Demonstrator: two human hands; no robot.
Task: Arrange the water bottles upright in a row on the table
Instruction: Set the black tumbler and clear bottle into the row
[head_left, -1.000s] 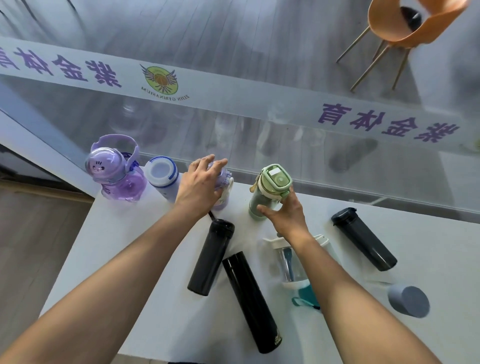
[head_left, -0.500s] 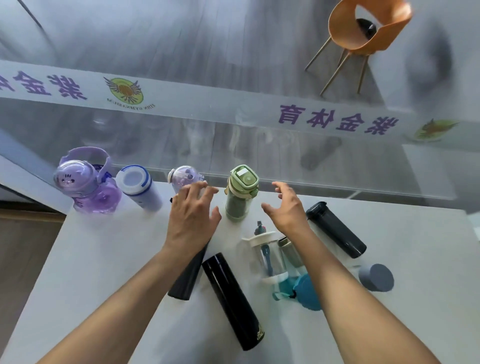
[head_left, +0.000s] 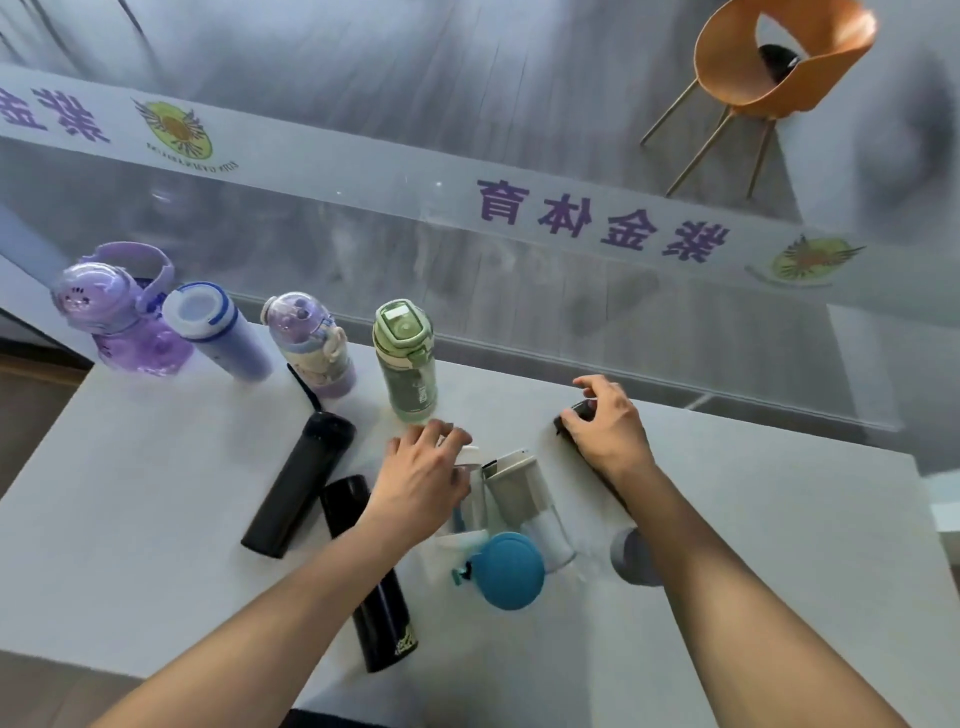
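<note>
1. While 4 bottles (head_left: 405, 358) stand upright in a row along the table (head_left: 156, 467) back edge, the rest lie flat nr front.
2. L hand (head_left: 423, 480) curls over clear bottle (head_left: 470, 512); grip prob not closed yet.
3. R hand (head_left: 610, 428) wraps black bottle (head_left: 582, 413), ready to stand it next in row.

Right hand (head_left: 610, 428) hides most of black bottle (head_left: 582, 413); grip unclear.
</note>
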